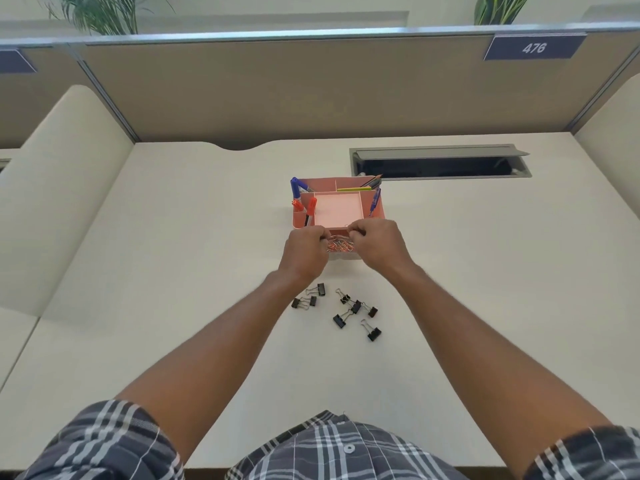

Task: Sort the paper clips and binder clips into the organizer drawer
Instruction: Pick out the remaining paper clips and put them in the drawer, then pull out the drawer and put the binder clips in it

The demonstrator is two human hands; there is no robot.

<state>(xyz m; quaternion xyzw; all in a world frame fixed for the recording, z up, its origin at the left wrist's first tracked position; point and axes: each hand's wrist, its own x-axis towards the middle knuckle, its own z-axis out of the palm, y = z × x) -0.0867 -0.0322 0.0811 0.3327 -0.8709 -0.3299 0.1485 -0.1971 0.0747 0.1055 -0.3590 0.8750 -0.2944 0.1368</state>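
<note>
A person in a plaid shirt leans over a pale desk, both arms stretched toward a pink desktop organizer that stands near the middle of it. The drawer at the organizer's front is pulled out toward the person, and a heap of copper-coloured paper clips already lies inside it. The left hand and the right hand hover over the drawer's two sides, fingers curled inward with the tips pinched together; a thin loop of wire seems to show at the right fingertips, though whether either hand actually holds a clip is too small to tell.

The paper-clip half of the job looks largely finished, since no loose paper clips can be seen on the desk. The binder clips are another matter: about eight black ones lie scattered on the desk between the drawer and the person, under the forearms, none yet in the drawer. Gathering them appears to be the bulk of what remains.

Markers, pencils and a blue pen stand in the organizer's upper compartments, while its central tray is empty.
</note>
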